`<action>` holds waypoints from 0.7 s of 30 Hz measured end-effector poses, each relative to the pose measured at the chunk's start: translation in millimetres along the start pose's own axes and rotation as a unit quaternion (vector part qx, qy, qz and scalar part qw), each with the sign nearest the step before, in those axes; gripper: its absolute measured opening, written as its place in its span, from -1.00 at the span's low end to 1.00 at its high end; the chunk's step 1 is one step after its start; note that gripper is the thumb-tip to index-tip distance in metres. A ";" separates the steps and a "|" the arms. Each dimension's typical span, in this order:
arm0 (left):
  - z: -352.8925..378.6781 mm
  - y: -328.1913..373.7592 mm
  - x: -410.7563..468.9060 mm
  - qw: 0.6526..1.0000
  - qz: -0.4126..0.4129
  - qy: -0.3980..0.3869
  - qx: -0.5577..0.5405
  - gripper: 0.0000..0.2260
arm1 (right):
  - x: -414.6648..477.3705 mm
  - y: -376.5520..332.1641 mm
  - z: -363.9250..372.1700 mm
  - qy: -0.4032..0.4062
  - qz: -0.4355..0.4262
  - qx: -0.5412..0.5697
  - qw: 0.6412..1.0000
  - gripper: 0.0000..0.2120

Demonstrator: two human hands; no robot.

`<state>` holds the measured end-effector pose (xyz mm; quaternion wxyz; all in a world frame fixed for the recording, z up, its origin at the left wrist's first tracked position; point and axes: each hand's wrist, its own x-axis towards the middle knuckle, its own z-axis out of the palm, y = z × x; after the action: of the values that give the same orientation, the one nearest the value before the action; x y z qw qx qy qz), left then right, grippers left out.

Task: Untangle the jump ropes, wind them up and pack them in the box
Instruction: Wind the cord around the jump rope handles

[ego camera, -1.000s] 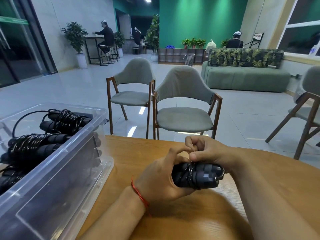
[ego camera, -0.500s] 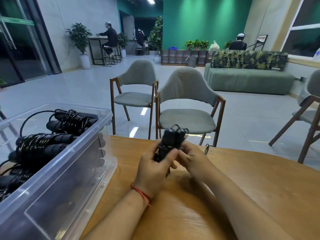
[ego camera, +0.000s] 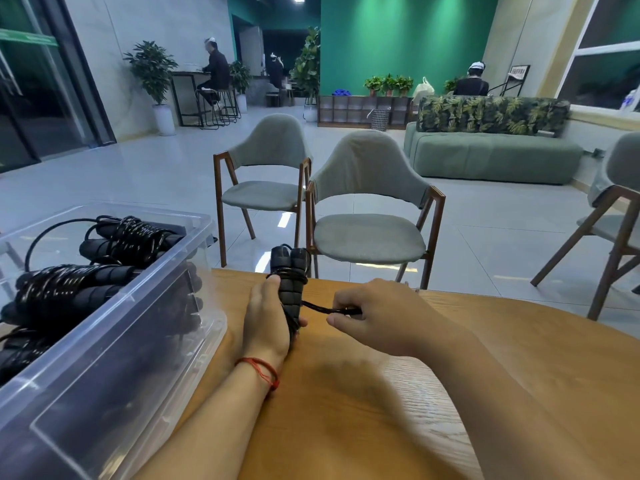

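My left hand [ego camera: 265, 315] grips the two black handles of a jump rope [ego camera: 290, 275], held upright side by side with cord wound round them. A short stretch of black cord [ego camera: 323, 308] runs from the handles to the right, and my right hand [ego camera: 377, 315] pinches its end. Both hands hover just above the wooden table [ego camera: 502, 358]. To the left stands a clear plastic box [ego camera: 114, 327] holding several wound black jump ropes [ego camera: 69, 282].
Two grey chairs with wooden frames [ego camera: 367, 206] stand just beyond the table's far edge, a third at the far right. A green sofa [ego camera: 491, 157] and people sitting far off are in the room behind. The box fills the table's left side.
The handles went from lying sideways in both hands to standing upright in my left hand. My right hand has moved off to the right, pulling a length of cord out taut.
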<state>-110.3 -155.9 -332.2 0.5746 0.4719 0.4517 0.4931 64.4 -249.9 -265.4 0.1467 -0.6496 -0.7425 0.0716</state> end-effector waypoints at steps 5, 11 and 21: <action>3.8 -0.5 -7.7 0.998 0.026 -0.057 0.026 -0.68 | -1.4 -2.3 -9.6 0.029 -0.036 -0.001 0.999 -0.85; 7.6 -3.1 -16.8 0.943 0.132 -0.223 0.210 -0.82 | -5.4 3.9 -23.6 0.064 -0.080 -0.030 0.994 -0.80; 3.0 12.2 -41.8 0.855 0.204 -0.384 0.282 -0.79 | -11.0 27.1 -38.0 -0.039 -0.033 0.258 0.965 -0.76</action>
<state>-113.4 -196.8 -317.5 0.4309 0.8475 0.2083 0.2298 103.1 -260.0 -238.9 0.2823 -0.5614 -0.7253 0.2812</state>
